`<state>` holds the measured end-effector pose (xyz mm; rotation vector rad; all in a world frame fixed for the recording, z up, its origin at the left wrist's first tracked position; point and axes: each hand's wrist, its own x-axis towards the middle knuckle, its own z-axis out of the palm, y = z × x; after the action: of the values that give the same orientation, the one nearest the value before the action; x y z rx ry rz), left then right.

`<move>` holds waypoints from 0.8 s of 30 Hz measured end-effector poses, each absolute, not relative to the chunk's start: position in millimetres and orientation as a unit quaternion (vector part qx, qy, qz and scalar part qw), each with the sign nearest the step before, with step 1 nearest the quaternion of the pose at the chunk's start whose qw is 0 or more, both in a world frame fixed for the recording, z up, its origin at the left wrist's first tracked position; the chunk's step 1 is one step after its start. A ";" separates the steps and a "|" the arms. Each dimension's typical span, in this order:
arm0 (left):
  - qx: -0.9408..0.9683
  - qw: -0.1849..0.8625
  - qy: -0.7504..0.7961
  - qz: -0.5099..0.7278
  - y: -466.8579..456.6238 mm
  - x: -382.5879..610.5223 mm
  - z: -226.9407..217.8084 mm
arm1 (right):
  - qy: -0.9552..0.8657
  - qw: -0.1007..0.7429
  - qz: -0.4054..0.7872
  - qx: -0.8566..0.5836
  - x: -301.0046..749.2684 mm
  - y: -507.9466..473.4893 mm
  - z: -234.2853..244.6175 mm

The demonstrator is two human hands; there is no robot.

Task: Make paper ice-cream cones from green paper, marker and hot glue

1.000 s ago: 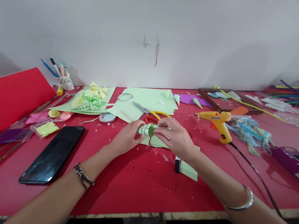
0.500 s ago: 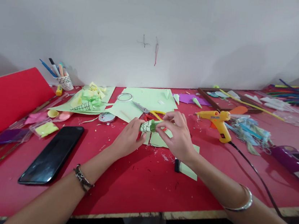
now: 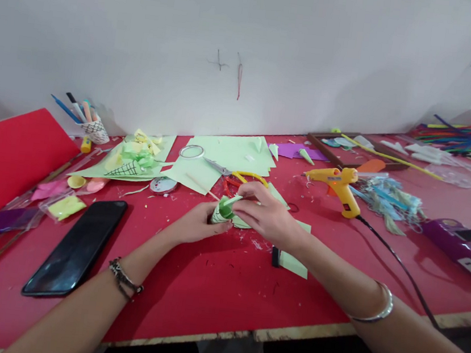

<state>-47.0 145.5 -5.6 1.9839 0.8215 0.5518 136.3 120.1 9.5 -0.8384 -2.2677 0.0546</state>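
My left hand [image 3: 196, 223] is closed around a small pale green paper cone [image 3: 219, 214] with black grid lines. The cone's open end faces right, with green paper inside it. Thumb and fingers of my right hand [image 3: 268, 216] pinch a light green paper piece [image 3: 231, 202] at that opening; part of it is hidden by the fingers. Just behind my right hand lie yellow-and-red-handled scissors [image 3: 247, 177]. To the left, a similar grid-lined cone [image 3: 123, 168] rests with crumpled green and yellow paper on a green sheet.
A yellow glue gun [image 3: 337, 186] stands at the right, its cord running to the table edge near a purple power strip [image 3: 459, 244]. A black phone [image 3: 76, 246] lies at left. Behind are green paper sheets [image 3: 230, 148], a tape ring [image 3: 191, 152] and a pen cup [image 3: 95, 132].
The cone has turned so its opening shows more toward me. My right hand has shifted slightly left, and a light green paper piece now shows at the opening. The whole view has shifted a little.
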 end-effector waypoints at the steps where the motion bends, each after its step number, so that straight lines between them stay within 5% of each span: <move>1: 0.799 0.444 0.338 0.224 145.7 -46.6 -5.9 | -0.880 0.350 0.015 -0.322 136.1 119.8 9.6; 10: 0.819 0.363 0.337 0.290 147.2 -43.3 -12.1 | -0.852 0.374 -0.045 -0.363 135.3 118.3 9.9; 17: 0.785 0.452 0.350 0.240 146.8 -44.7 -9.1 | -0.872 0.347 0.048 -0.342 133.3 115.2 13.8; 24: 0.797 0.421 0.342 0.266 145.7 -44.7 -8.1 | -0.880 0.337 -0.029 -0.333 135.8 118.0 10.3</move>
<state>-44.7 145.7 -8.1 1.9977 0.8561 0.6656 135.8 118.0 10.3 -0.8695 -2.2947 -0.0763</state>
